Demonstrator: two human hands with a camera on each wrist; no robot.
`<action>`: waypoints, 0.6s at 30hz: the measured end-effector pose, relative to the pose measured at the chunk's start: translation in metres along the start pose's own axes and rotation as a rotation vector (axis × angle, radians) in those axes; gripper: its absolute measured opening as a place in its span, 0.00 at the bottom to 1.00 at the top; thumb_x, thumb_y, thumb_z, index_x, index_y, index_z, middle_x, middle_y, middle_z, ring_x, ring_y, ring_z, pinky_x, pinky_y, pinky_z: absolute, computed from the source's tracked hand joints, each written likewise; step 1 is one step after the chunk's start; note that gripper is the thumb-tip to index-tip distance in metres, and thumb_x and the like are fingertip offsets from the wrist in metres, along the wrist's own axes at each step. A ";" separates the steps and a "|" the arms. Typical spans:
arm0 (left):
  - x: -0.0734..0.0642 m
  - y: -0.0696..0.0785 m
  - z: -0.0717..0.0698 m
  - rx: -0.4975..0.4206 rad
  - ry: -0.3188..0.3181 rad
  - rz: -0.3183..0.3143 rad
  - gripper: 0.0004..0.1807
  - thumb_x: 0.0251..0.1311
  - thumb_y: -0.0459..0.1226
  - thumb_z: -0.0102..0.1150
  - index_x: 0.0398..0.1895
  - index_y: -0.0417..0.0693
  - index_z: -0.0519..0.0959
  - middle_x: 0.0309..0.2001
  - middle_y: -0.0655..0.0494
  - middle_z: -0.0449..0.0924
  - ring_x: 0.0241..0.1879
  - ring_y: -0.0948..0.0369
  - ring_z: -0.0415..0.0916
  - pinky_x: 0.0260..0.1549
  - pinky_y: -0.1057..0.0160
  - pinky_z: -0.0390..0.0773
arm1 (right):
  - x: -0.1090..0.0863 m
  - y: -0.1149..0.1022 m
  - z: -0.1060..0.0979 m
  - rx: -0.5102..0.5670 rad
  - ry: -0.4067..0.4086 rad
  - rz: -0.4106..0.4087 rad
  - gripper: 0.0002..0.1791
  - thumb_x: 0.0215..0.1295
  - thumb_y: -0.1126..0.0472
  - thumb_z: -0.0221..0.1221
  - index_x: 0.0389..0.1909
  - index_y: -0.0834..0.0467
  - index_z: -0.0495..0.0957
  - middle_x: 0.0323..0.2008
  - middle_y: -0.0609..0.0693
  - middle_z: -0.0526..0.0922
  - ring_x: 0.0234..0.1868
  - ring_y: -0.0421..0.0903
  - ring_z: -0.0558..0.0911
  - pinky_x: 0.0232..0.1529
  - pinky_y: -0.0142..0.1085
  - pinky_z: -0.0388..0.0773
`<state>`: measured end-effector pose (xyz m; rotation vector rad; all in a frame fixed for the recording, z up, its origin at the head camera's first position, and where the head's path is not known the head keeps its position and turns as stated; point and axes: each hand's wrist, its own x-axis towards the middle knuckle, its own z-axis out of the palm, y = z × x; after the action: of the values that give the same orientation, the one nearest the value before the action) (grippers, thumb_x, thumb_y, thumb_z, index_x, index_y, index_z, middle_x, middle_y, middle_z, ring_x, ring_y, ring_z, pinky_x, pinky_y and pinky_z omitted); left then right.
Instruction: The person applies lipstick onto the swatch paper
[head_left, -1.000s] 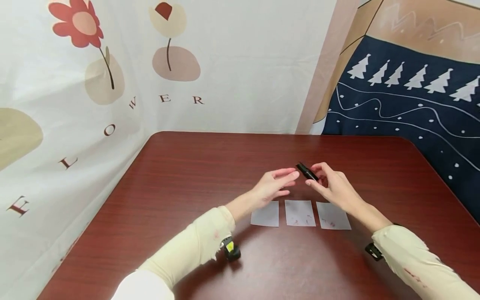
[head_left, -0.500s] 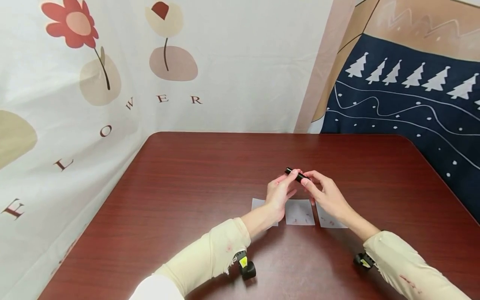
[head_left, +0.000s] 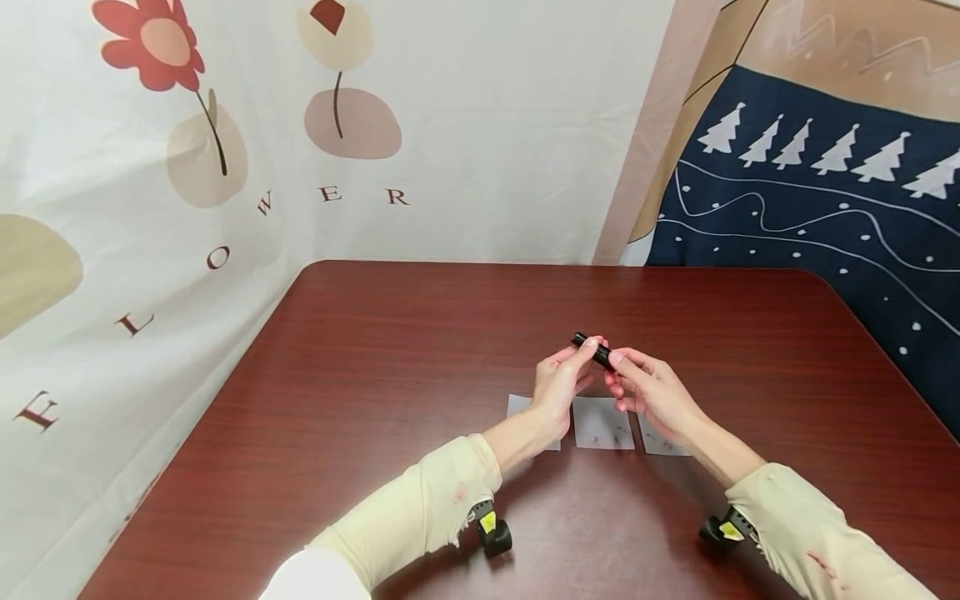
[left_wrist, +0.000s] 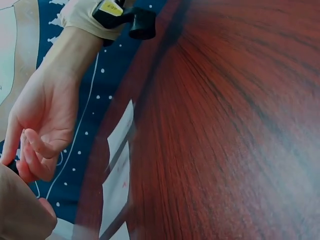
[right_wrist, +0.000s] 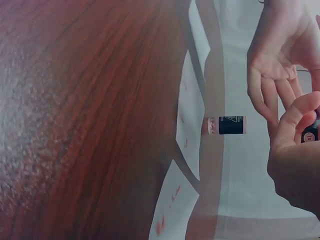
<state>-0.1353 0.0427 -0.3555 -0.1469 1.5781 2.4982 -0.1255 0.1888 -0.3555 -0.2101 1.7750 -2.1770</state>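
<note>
Both hands meet over the table, on one slim black lipstick tube (head_left: 592,351) with a round numbered label on its end in the right wrist view. My left hand (head_left: 557,387) pinches its far-left part between thumb and fingers. My right hand (head_left: 660,396) pinches the near-right end, its other fingers curled below. Beneath the hands lie three white paper squares in a row: a left paper (head_left: 517,406) partly hidden by the left hand, a middle paper (head_left: 604,423) and a right paper (head_left: 663,439). Red smears mark the middle and right papers.
A small cylinder (right_wrist: 232,125) with a black label stands beyond the papers in the right wrist view; the head view does not show it. The dark red wooden table (head_left: 375,375) meets printed cloth (head_left: 487,167) at its back and left.
My left hand, apart from the lipstick tube a second ago, has come in and taken hold of it. The tube moved slightly left, and the right hand's fingers shifted on its near end.
</note>
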 end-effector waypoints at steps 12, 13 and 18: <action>-0.002 -0.002 -0.007 -0.036 -0.042 -0.017 0.16 0.59 0.39 0.60 0.46 0.37 0.81 0.38 0.52 0.84 0.30 0.65 0.78 0.34 0.65 0.75 | 0.001 0.001 0.004 0.130 -0.095 0.099 0.20 0.74 0.50 0.42 0.48 0.63 0.72 0.27 0.49 0.78 0.25 0.39 0.74 0.22 0.26 0.72; -0.002 -0.002 -0.008 -0.033 -0.048 -0.020 0.16 0.59 0.39 0.60 0.46 0.38 0.82 0.37 0.52 0.84 0.30 0.65 0.78 0.34 0.65 0.75 | 0.001 0.001 0.004 0.153 -0.117 0.101 0.19 0.74 0.51 0.41 0.46 0.62 0.73 0.27 0.48 0.78 0.24 0.39 0.73 0.22 0.26 0.72; -0.002 -0.002 -0.015 -0.035 -0.094 -0.004 0.16 0.59 0.38 0.59 0.46 0.35 0.81 0.39 0.50 0.83 0.30 0.64 0.78 0.37 0.62 0.76 | 0.002 0.002 0.006 0.227 -0.183 0.099 0.21 0.75 0.53 0.39 0.38 0.60 0.78 0.23 0.46 0.73 0.21 0.37 0.68 0.21 0.25 0.66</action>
<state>-0.1335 0.0299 -0.3629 -0.0359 1.4970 2.4917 -0.1255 0.1823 -0.3568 -0.2522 1.3993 -2.1892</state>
